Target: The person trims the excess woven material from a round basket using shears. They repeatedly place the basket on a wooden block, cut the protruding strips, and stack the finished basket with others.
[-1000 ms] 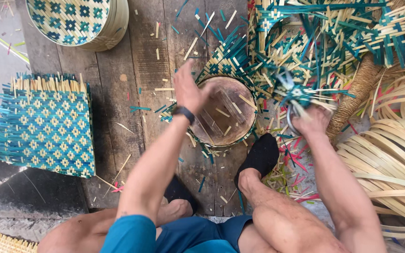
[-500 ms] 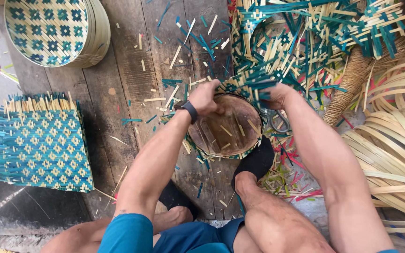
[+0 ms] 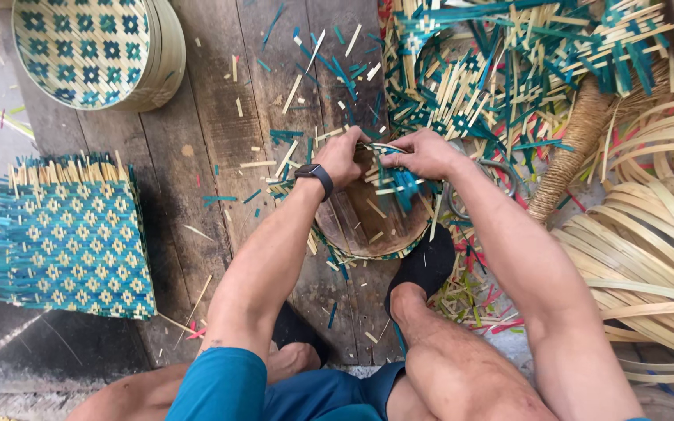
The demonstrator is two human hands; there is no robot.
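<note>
My left hand (image 3: 342, 156) and right hand (image 3: 423, 153) meet over the far rim of the round wooden mould (image 3: 374, 221), which lies on the plank floor (image 3: 220, 117) directly ahead of me, held in place by my right foot in a black slipper (image 3: 424, 263).

Fingers, left: curled together and clamped on the edge of the small woven mat (image 3: 393, 168) of teal and natural strips. A dark wristwatch (image 3: 315, 175) sits just behind that hand.

Fingers, right: closed in a pinch on the same mat, at its right-hand part, where a bunch of loose teal strip ends (image 3: 406, 187) hangs down into the mould.

Governing relation: the mat lies between the two hands, touching both, draped across the mould's far edge. Its held edge runs left to right, from one hand to the other; the loose ends point toward me. Neither hand is clearly nearer; each holds one end of that edge.

Surroundings:
- Far right: a heap of unfinished teal-and-natural weaving (image 3: 509, 70), just beyond the hands.
- Right: a stack of bent bamboo hoops (image 3: 649, 249).
- Left: a square woven panel (image 3: 68, 238), well apart.
- Upper left: a finished round basket (image 3: 95, 48), well apart.
- Cut strip offcuts are scattered over the planks around the mould.
</note>
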